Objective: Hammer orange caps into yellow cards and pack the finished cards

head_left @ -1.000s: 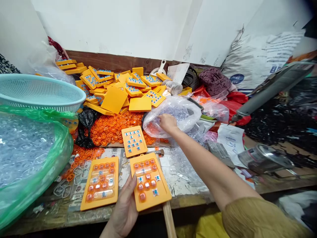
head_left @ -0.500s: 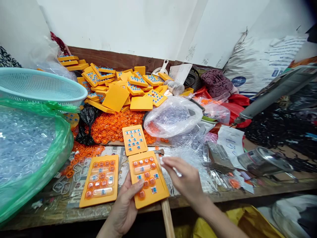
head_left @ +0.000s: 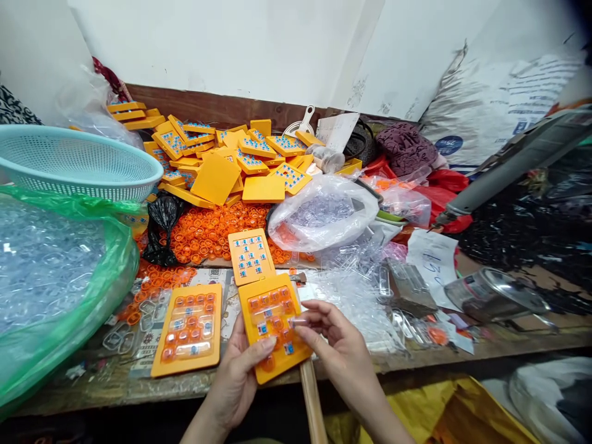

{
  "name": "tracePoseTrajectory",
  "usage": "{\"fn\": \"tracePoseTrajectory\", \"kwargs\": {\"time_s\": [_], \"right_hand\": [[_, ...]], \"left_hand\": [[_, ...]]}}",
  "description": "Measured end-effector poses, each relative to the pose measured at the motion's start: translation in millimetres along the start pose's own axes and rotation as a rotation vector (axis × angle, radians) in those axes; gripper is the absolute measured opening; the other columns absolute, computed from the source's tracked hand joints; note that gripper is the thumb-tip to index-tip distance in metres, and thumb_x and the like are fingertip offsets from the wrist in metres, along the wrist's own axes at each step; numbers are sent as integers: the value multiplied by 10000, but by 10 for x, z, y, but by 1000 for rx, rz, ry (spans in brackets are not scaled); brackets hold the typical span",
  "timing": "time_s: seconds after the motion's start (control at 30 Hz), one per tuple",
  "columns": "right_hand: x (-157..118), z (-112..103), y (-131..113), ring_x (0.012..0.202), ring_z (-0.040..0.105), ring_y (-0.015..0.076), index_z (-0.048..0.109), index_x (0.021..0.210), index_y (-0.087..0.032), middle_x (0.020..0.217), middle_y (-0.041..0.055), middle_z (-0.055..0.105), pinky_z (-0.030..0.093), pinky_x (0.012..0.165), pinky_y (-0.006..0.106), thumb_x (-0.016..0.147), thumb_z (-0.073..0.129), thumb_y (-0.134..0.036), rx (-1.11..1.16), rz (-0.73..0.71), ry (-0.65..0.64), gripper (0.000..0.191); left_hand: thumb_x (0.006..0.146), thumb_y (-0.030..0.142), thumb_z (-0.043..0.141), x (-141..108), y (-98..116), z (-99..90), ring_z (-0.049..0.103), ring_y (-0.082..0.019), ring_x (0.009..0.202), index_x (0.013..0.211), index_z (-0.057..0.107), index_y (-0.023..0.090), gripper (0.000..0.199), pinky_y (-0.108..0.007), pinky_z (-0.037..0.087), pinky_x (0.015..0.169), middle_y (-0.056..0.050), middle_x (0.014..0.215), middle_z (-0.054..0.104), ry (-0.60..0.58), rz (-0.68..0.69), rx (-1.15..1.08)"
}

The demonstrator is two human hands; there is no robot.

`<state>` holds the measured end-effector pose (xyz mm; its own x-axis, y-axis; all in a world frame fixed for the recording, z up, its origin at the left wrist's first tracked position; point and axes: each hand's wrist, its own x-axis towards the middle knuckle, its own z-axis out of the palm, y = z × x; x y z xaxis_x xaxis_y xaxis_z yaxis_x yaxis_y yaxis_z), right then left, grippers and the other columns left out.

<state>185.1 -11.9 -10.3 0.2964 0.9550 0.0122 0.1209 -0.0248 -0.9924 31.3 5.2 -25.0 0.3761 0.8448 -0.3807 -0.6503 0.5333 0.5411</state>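
Note:
My left hand is closed on the lower left of a hinged yellow plastic case, its thumb on the face. Orange rings with clear covers and small blue-and-white printed pieces sit in this face; the case's other half lies unfolded above. A small clear plastic cover is pinched between the thumb and fingers of my right hand, over the right side of the case. To the left lies a second yellow panel, fitted with orange rings and clear covers. A wooden handle juts out beneath the case.
Yellow cases are heaped at the back, behind loose orange rings. A green bag of clear pieces and a blue basket stand left. Right are a white bag, a metal mug and a grey metal arm.
My right hand has moved down and left, bringing the clear cover from beside the case to over its face. My left hand still holds the case.

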Motion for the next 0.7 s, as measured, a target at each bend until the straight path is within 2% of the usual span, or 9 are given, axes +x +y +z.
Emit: {"fn": "tracePoseTrajectory", "kwargs": {"time_s": [0.1, 0.2, 0.27, 0.33, 0.4, 0.47, 0.53, 0.6, 0.7], "right_hand": [[-5, 51, 8, 719, 632, 182, 687, 796, -207, 785, 38, 666, 520, 666, 302, 723, 714, -305, -113, -89, -10, 126], [31, 55, 20, 727, 597, 173, 701, 757, -218, 857, 46, 612, 505, 627, 295, 715, 702, -269, -197, -200, 22, 66], [69, 34, 17, 778, 592, 193, 681, 784, -222, 901, 50, 607, 498, 675, 325, 655, 743, -255, -243, -191, 86, 147], [105, 11, 2, 838, 603, 219, 644, 898, -226, 960, 57, 633, 494, 753, 374, 571, 795, -252, -201, -90, 121, 361], [130, -3, -24, 872, 636, 233, 586, 1055, -227, 992, 64, 668, 501, 805, 411, 559, 798, -270, -29, 74, 14, 540], [140, -2, -52, 907, 664, 230, 563, 1120, -217, 995, 65, 699, 508, 847, 412, 616, 764, -276, 132, 174, -156, 546], [139, 11, -68, 934, 675, 222, 598, 1079, -207, 999, 65, 717, 509, 874, 392, 657, 740, -258, 175, 159, -232, 448], [140, 24, -65, 924, 686, 218, 622, 1042, -201, 1001, 65, 726, 527, 860, 374, 668, 739, -255, 137, 106, -228, 395], [214, 5, -58, 893, 701, 209, 612, 1108, -185, 989, 72, 734, 565, 799, 362, 743, 682, -350, -117, 13, -298, 407]], "left_hand": [[669, 153, 755, 2, -4, 1, 645, -272, 1041, 1298, 469, 246, 698, -417, 458, 983, -87, 1112, 694, -6, 12, 3], [658, 166, 766, 1, -5, 1, 639, -273, 1052, 1254, 511, 237, 653, -422, 446, 993, -87, 1115, 692, -9, 14, 17], [653, 179, 772, 0, -7, -3, 637, -274, 1054, 1225, 537, 234, 621, -426, 441, 996, -84, 1108, 696, -12, 19, 27], [652, 182, 774, -1, -11, -10, 638, -275, 1052, 1193, 561, 227, 583, -421, 444, 993, -84, 1103, 698, -25, 19, 35], [656, 180, 770, -3, -13, -19, 638, -275, 1049, 1166, 582, 224, 545, -414, 451, 985, -88, 1109, 696, -49, 14, 41], [663, 176, 765, -4, -13, -25, 639, -274, 1049, 1147, 600, 227, 514, -411, 452, 982, -84, 1110, 697, -66, 12, 46], [668, 176, 762, -2, -12, -30, 641, -271, 1043, 1142, 613, 231, 500, -414, 450, 984, -77, 1093, 705, -65, 16, 54], [663, 172, 765, 6, -10, -35, 644, -274, 1037, 1140, 622, 222, 501, -414, 452, 983, -77, 1077, 711, -64, 13, 58], [677, 158, 753, 33, -4, -44, 640, -276, 1050, 1194, 590, 217, 545, -413, 452, 990, -82, 1096, 705, -59, -6, 18]]}}
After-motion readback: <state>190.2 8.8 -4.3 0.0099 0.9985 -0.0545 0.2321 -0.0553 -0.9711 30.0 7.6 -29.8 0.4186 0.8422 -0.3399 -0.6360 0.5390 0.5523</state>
